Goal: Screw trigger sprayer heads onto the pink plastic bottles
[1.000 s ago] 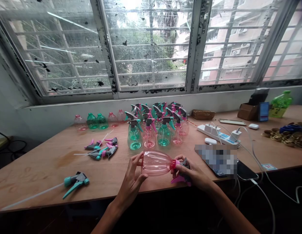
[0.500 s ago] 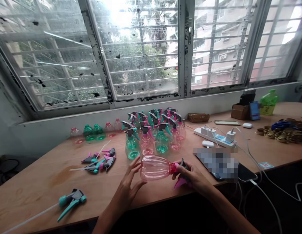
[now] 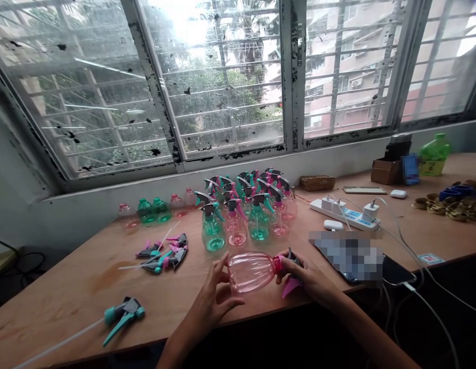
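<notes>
A clear pink spray bottle (image 3: 251, 273) lies sideways above the table's front edge, its base to the left. My right hand (image 3: 301, 271) is closed around its grey and pink spray head (image 3: 293, 285) at the neck. Cupped beside the base is my left hand (image 3: 213, 289), fingers and thumb apart; the fingertips are at the base's edge, and whether they press on it I cannot tell. Behind the held bottle stand several green and pink spray bottles (image 3: 259, 220) with heads on.
Loose spray heads (image 3: 164, 256) lie left on the table, with a teal and grey one (image 3: 124, 312) nearer. Bottles without heads (image 3: 145, 210) line the wall. To the right are a power strip (image 3: 345, 214) with cables, a phone (image 3: 398, 271) and a cardboard box (image 3: 384, 170).
The view has shifted slightly, so the table things appear moved. My left hand's fingers have curled more around the bottle's base. My right hand still holds the spray head.
</notes>
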`<state>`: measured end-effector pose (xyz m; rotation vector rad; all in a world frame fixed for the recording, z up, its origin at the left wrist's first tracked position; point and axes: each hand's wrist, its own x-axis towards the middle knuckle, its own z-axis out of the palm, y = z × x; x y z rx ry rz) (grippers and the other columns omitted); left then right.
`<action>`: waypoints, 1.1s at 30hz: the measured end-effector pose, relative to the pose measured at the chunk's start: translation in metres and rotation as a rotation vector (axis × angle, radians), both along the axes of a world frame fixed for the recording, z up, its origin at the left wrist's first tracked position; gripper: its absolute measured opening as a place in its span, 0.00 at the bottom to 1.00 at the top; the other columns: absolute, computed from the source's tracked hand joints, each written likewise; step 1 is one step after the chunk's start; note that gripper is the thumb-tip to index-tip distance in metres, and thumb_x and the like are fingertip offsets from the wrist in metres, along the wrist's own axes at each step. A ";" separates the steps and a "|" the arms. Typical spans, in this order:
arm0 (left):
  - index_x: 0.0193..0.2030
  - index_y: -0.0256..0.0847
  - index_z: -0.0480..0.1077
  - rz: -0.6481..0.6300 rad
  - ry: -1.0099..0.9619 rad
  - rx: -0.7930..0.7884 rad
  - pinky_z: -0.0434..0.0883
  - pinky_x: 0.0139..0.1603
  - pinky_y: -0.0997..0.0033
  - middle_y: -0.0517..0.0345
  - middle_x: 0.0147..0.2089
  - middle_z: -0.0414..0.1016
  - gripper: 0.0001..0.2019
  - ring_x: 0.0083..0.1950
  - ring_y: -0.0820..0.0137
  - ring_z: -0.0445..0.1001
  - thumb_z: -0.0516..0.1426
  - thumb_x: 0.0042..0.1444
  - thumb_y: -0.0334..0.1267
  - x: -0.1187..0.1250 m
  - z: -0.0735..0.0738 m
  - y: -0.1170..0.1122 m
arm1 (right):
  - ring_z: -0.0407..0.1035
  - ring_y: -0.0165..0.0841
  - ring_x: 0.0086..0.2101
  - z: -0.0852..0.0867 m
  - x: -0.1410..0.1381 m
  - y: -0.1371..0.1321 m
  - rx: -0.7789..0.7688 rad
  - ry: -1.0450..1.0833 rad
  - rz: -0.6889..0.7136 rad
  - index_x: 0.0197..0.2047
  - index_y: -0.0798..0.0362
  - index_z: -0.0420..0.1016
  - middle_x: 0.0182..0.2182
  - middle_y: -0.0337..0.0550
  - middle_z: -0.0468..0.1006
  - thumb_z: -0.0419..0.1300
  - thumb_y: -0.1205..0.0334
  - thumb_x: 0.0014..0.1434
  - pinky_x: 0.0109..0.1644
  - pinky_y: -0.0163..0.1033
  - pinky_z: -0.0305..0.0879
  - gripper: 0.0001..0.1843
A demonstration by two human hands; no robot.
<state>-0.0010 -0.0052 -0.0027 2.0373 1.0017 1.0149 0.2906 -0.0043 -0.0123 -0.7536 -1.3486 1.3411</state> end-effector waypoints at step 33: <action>0.70 0.47 0.53 -0.062 -0.095 -0.200 0.64 0.68 0.51 0.42 0.68 0.64 0.40 0.66 0.53 0.68 0.67 0.55 0.42 0.004 0.010 -0.006 | 0.75 0.33 0.29 -0.004 0.000 0.001 0.015 0.006 0.056 0.43 0.55 0.71 0.33 0.41 0.79 0.61 0.47 0.66 0.33 0.36 0.68 0.18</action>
